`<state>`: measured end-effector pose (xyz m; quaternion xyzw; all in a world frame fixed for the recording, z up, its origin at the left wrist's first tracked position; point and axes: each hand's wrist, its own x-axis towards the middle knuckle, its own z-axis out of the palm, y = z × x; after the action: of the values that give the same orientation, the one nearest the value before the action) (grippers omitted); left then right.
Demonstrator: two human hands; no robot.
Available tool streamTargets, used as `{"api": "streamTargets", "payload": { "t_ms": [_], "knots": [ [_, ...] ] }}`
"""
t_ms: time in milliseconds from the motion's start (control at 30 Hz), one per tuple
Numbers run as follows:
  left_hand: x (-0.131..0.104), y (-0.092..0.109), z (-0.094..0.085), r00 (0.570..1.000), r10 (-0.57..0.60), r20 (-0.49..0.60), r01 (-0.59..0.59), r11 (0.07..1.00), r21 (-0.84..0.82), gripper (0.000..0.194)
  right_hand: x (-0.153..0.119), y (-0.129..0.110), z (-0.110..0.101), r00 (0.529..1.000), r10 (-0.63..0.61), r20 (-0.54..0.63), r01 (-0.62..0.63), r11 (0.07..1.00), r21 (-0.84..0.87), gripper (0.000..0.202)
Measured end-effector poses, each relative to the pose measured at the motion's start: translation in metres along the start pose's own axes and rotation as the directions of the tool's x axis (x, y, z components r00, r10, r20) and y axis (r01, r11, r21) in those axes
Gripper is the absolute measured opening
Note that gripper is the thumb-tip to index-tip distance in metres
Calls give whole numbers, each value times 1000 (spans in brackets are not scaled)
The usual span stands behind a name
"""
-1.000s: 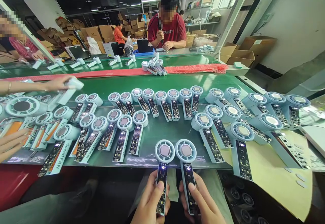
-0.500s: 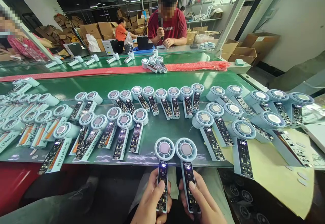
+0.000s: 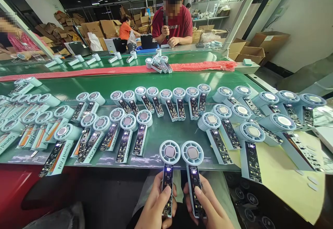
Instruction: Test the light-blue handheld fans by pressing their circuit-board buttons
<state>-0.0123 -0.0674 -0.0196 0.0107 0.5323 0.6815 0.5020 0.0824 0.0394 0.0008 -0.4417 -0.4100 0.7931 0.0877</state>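
My left hand [image 3: 158, 199] is closed around the handle of a light-blue handheld fan [image 3: 169, 152], thumb pressed on its bare black circuit board. A second handheld fan [image 3: 192, 153] of the same kind stands beside it, with my right hand [image 3: 208, 201] wrapped round its handle and the thumb on the board. Both fans are upright with their round heads close together, at the near edge of the green work surface [image 3: 179, 126]. A small lit display glows on each board and seems to read 60. My fingers behind the handles are partly hidden.
Rows of similar fans with exposed boards, such as one fan [image 3: 127, 137], lie left, ahead and right. Yellow paper [image 3: 293, 187] with small pale discs covers the right corner. A red strip [image 3: 104, 72] crosses the surface. Beyond it, a co-worker [image 3: 173, 21] holds a dark tool.
The displays on both fans have switched from about 40 to about 60. My hands keep their grip in nearly the same place; the view has shifted slightly.
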Motion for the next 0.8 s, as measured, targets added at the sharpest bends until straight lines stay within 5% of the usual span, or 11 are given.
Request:
{"api": "streamTargets", "payload": {
  "t_ms": [267,567,800],
  "knots": [
    [-3,4,3,999,-2,43,4,999,-32,51,2,5,-1,1000,-26,0,26,1000,2,58],
    [-3,4,5,997,-57,-45,59,998,32,49,4,6,1,993,-89,-76,84,994,-64,55],
    [-15,14,0,995,-95,42,97,994,-54,30,-2,-1,-10,996,-82,26,81,997,11,44]
  ]
}}
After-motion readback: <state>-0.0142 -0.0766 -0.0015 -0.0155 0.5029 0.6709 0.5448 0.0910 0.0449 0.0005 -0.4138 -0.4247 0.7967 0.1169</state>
